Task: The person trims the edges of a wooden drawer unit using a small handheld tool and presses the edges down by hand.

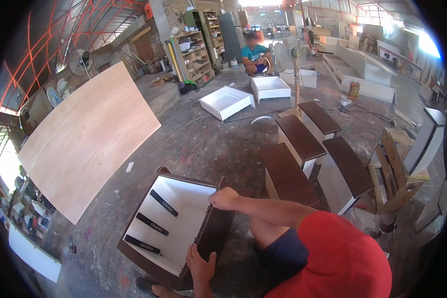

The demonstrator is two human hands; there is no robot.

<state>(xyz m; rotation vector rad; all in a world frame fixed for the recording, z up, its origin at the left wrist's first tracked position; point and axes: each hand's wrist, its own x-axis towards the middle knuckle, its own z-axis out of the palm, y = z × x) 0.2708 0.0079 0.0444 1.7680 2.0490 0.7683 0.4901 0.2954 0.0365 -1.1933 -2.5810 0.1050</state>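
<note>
In front of me a drawer cabinet (176,226) lies with its open side facing up, dark brown outside and white inside. Three black drawer slides (153,223) run along its left inner wall. My right hand (224,199) is closed at the upper right edge of the cabinet's opening; whatever its fingers hold is hidden. Lower down on that same edge, my left hand (200,264) rests with fingers stretched and thumb apart, holding nothing.
Several brown-fronted drawers (303,136) stand on the floor to the right, near a wooden crate (395,171). A large plywood sheet (92,139) leans at left. White drawers (227,103) lie farther back, where another person (256,54) crouches near a standing fan (294,52).
</note>
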